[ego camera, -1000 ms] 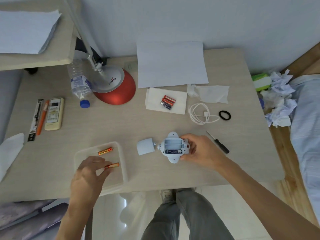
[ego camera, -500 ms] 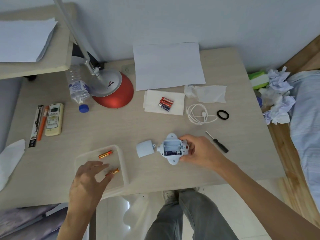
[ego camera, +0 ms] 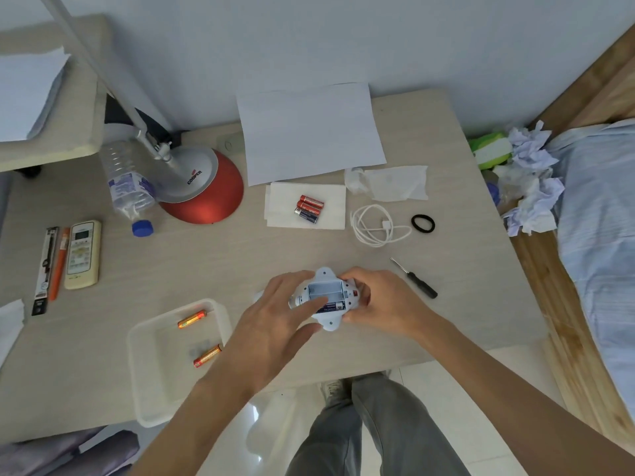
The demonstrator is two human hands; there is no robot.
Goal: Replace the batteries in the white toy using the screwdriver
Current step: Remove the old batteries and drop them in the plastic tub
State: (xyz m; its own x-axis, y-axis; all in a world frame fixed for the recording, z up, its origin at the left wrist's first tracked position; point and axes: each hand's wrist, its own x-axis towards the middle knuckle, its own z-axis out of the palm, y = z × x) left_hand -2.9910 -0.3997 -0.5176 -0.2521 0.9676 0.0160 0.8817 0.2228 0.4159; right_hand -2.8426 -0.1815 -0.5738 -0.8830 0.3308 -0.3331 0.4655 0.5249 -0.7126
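The white toy [ego camera: 325, 282] lies back-up on the desk with its battery compartment open. One dark battery [ego camera: 330, 308] sits in the lowest slot. My right hand [ego camera: 385, 304] grips the toy's right side. My left hand [ego camera: 271, 328] lies over its left side with the fingers stretched out, the index fingertip inside the compartment and the thumb by the lower edge. Two orange batteries [ego camera: 192, 319] [ego camera: 207, 355] lie in a clear tray [ego camera: 144, 372] on the left. Three fresh batteries [ego camera: 309, 208] rest on a tissue further back. The black-handled screwdriver [ego camera: 415, 279] lies just right of my right hand.
A red lamp base [ego camera: 202, 197], a lying water bottle [ego camera: 127, 183], a remote [ego camera: 82, 254] and pens occupy the left. A white cable [ego camera: 376, 226], black hair tie [ego camera: 423, 224] and paper sheet [ego camera: 309, 132] lie behind. Crumpled tissues [ego camera: 529, 187] sit off the desk's right edge.
My left hand has left the tray, where the second orange battery now lies loose, and moved right onto the toy. The right hand keeps its hold on the toy.
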